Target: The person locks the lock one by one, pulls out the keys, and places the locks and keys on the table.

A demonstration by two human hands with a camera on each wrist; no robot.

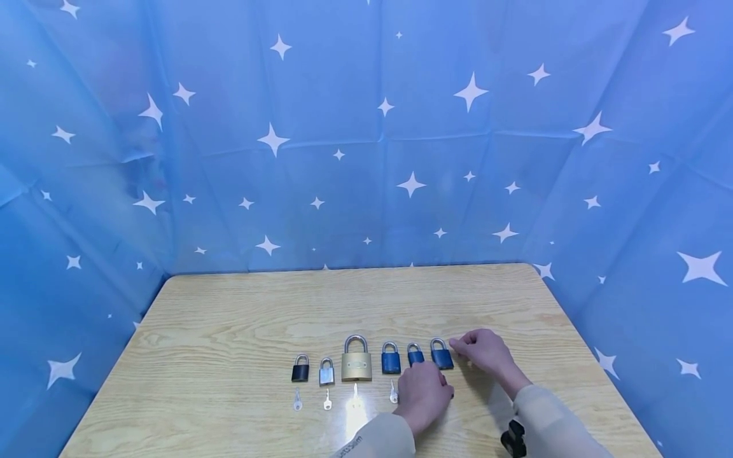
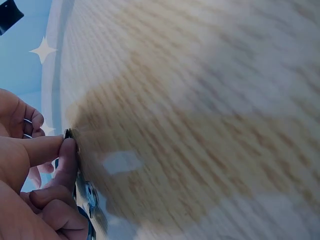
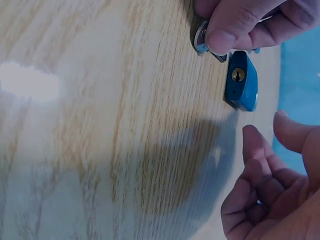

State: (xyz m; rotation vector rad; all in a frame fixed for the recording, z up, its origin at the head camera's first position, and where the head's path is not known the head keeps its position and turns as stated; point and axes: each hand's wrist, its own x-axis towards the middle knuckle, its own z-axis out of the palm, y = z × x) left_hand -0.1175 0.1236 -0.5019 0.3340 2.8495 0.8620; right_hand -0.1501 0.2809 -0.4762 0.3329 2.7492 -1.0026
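A row of padlocks lies on the wooden table: a black padlock (image 1: 300,372), a small silver padlock (image 1: 326,376), a large brass padlock (image 1: 356,367) and three blue ones. My left hand (image 1: 425,389) pinches a key (image 3: 201,37) between thumb and fingers, just below the two rightmost blue padlocks. The middle blue padlock (image 1: 415,355) is partly covered by that hand. Beside the rightmost blue padlock (image 1: 442,356) is my right hand (image 1: 487,353), fingers loosely bent and holding nothing. That padlock's brass keyhole faces the right wrist view.
Below the other padlocks lie several keys: one under the black padlock (image 1: 298,400), a silver key (image 1: 328,399), one in the glare (image 1: 356,395) and another key (image 1: 393,392). A blue starred curtain (image 1: 343,191) surrounds the table (image 1: 229,331).
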